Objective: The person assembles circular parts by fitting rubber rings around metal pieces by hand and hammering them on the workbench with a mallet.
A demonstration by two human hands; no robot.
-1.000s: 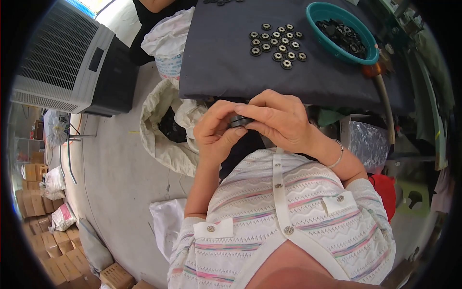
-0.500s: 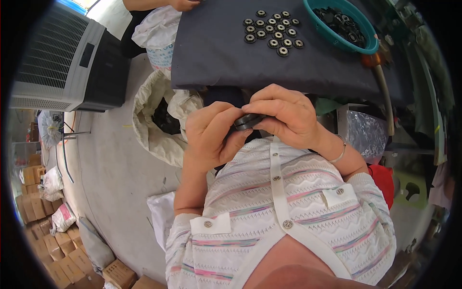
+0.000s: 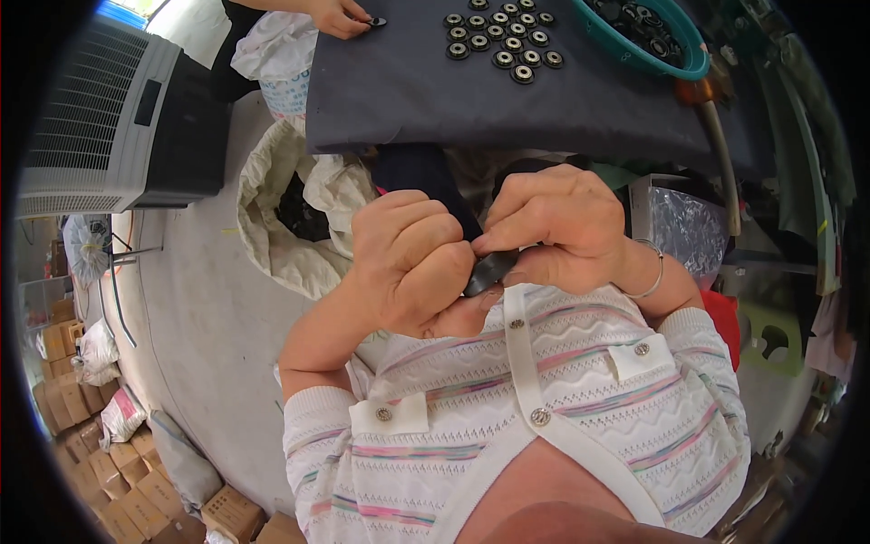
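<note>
Close in front of my chest, a black round part (image 3: 490, 272) is pinched between both hands and tilted. My left hand (image 3: 410, 265) has its fingers curled tightly, gripping the part's left end. From the other side, the thumb and fingertips of my right hand (image 3: 564, 228) grip it. Much of the part is covered by fingers, so its exact kind does not show. Beyond my hands, several black round wheels with metal centres (image 3: 515, 43) lie grouped on the dark-covered table (image 3: 399, 100).
A teal basket (image 3: 625, 56) of black parts stands at the table's far right, beside a wooden-handled tool (image 3: 719, 159). Left of my hands sits an open white sack (image 3: 263, 249) with dark contents. Another person's hand (image 3: 341, 16) touches a small black part (image 3: 378, 22) at the far edge.
Both hands have come nearer my body, and the black part has turned to a steeper tilt. My left fingers have curled more. The other person's hand now shows a small black part.
</note>
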